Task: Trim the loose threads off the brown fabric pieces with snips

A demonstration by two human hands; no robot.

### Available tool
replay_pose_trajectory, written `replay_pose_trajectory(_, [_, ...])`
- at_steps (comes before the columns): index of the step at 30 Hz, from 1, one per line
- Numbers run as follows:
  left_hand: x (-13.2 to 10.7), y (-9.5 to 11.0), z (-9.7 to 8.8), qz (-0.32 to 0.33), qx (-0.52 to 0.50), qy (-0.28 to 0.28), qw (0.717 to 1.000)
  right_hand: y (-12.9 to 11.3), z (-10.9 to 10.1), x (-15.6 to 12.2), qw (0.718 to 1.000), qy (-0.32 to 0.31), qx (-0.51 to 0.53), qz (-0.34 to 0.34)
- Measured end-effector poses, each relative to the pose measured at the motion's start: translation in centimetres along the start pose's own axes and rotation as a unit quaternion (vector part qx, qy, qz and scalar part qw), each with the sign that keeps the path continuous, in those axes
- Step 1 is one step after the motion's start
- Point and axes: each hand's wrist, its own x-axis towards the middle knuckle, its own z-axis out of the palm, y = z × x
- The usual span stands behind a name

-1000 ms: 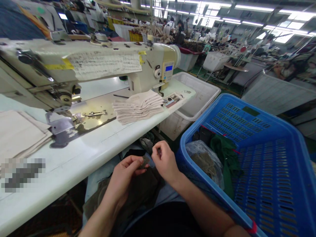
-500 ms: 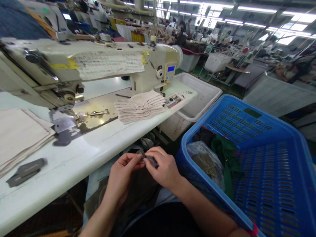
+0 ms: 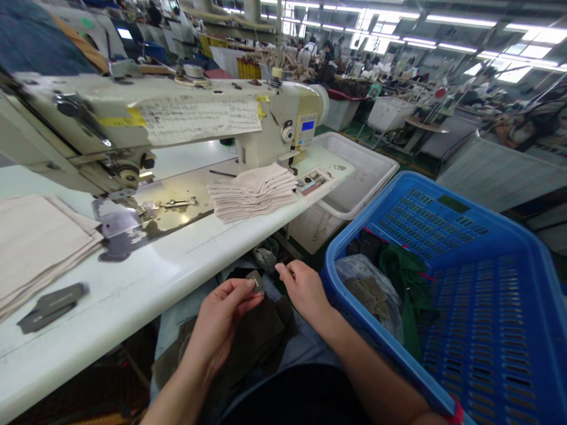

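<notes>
Sewing station: bench (image 3: pixel 186 254), blue basket (image 3: pixel 465 283) at right, dark cloth (image 3: pixel 257 336) on lap.
Left hand (image 3: pixel 221 321) pinches a small grey tag (image 3: pixel 256 281) above the cloth; right hand (image 3: pixel 305 289), just right of the tag, fingers curled around something I cannot make out.

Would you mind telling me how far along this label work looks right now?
Done: nothing visibly finished. In hand: left hand pinches a small label above dark fabric on the lap; right hand holds something tiny. Left: the beige stack waits beside the sewing machine.
</notes>
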Motion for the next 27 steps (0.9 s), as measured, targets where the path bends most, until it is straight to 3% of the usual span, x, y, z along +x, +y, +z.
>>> replay_pose_trajectory(4, [-0.2,0.2,0.2,-0.007,-0.022,-0.006,1.0,-1.7,-0.1,-0.7,0.99,-0.006,0.138,-0.012])
replay_pose_trajectory(8, [-0.3,-0.2,-0.1,-0.005,-0.019,-0.033,0.999,-2.9,0.2,-0.9,0.973,-0.032,0.225,0.039])
replay_pose_trajectory(13, [-0.5,-0.6,-0.5,0.032,0.025,-0.058,0.997,-3.1,0.3,-0.9,0.96,0.007,0.267,0.082])
replay_pose_trajectory(18, [-0.4,-1.0,-0.5,0.06,0.083,-0.069,0.992,-3.3,0.4,-1.0,0.958,0.003,0.272,0.093])
replay_pose_trajectory(24, [-0.9,-1.2,-1.1,0.152,0.085,-0.058,0.983,-3.6,0.8,-1.6,0.955,-0.063,0.271,0.098])
replay_pose_trajectory(27, [-1.3,0.7,-3.0,0.249,0.132,0.028,0.959,-3.2,1.1,-2.1,0.951,-0.075,0.277,0.113])
